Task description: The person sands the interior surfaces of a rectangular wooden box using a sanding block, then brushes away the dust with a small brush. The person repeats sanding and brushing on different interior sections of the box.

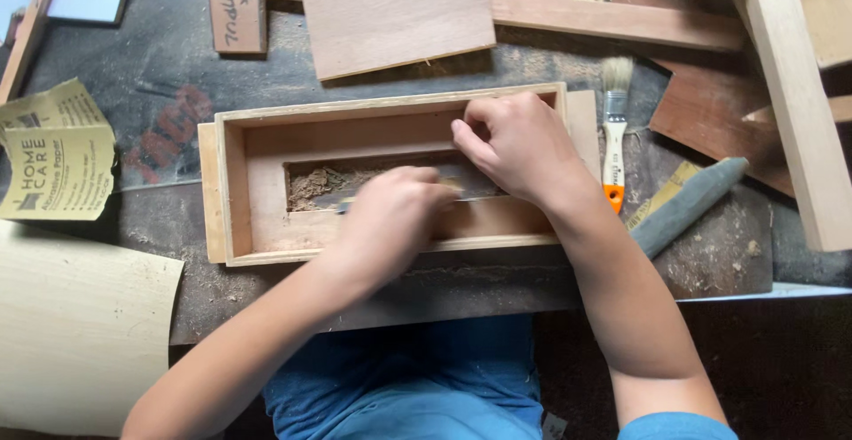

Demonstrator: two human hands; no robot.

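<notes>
A shallow open wooden box (232,187) lies on the dark worktop in front of me, with a long slot cut in its bottom showing sawdust. My left hand (390,218) is inside the box, closed on a thin flat metal tool (342,200) that lies along the slot. My right hand (519,142) rests at the box's right end, fingers curled, pressing on the same tool near the far wall. The tool's middle is hidden under both hands.
A small paintbrush (614,129) with a white and orange handle lies right of the box. A grey sharpening stone (688,205) lies beyond it. Wooden boards (395,9) and strips (794,111) sit behind and right. Sandpaper sheets (58,160) lie at left.
</notes>
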